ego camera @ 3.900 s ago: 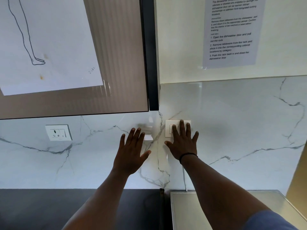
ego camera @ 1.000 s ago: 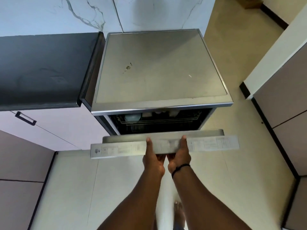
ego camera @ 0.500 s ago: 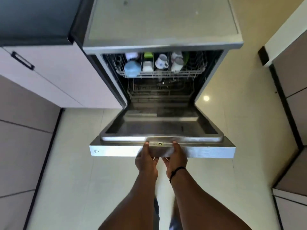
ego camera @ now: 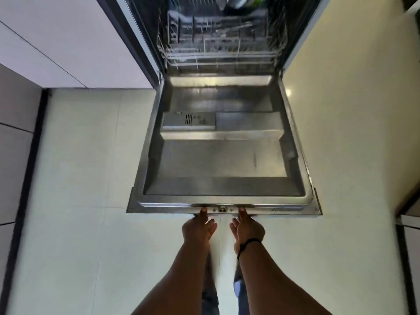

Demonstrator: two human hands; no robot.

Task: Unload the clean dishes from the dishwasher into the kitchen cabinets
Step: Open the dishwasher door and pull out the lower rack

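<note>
The steel dishwasher door [ego camera: 223, 164] lies folded down flat in front of me. My left hand [ego camera: 198, 227] and my right hand [ego camera: 246, 227] grip its front edge side by side, thumbs on top, fingers curled under the lip. A black band circles my right wrist. Beyond the door the lower wire rack [ego camera: 221, 45] sits inside the tub, with a cutlery basket [ego camera: 181, 30] at its left. Something green and a dark dish [ego camera: 238, 1] show at the very top edge, blurred.
A white cabinet front [ego camera: 52, 39] stands to the left of the dishwasher and a cream panel [ego camera: 354, 87] to its right. Pale floor tiles [ego camera: 86, 189] spread on both sides of the door. Dark-edged cabinets [ego camera: 13, 155] line the far left and right.
Both hands left the wall, took the door's top edge and pulled it down. The door has gone from half open to lying flat, and my view has tipped further down.
</note>
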